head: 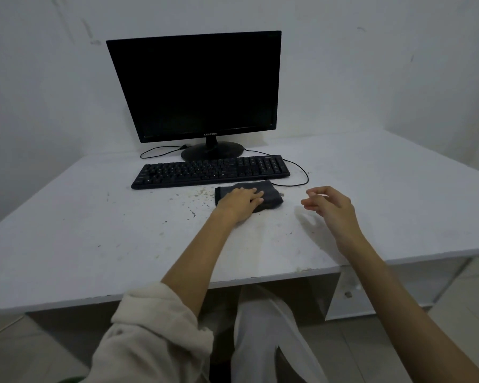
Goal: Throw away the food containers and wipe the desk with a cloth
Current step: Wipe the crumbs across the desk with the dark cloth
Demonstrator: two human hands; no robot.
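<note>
A folded dark grey cloth (271,193) lies on the white desk (100,233), just in front of the keyboard's right half. My left hand (239,203) rests flat on the cloth, palm down, pressing it to the desk. To the right, my right hand (329,207) hovers a little above the desk with fingers loosely curled and apart, holding nothing. Crumbs and dark specks (197,199) are scattered on the desk left of the cloth. No food containers are in view.
A black keyboard (210,170) sits behind the cloth, and a black monitor (199,87) stands behind it against the white wall. A thin black cable (302,175) loops from the keyboard's right end. The desk's front edge (260,277) runs near my body.
</note>
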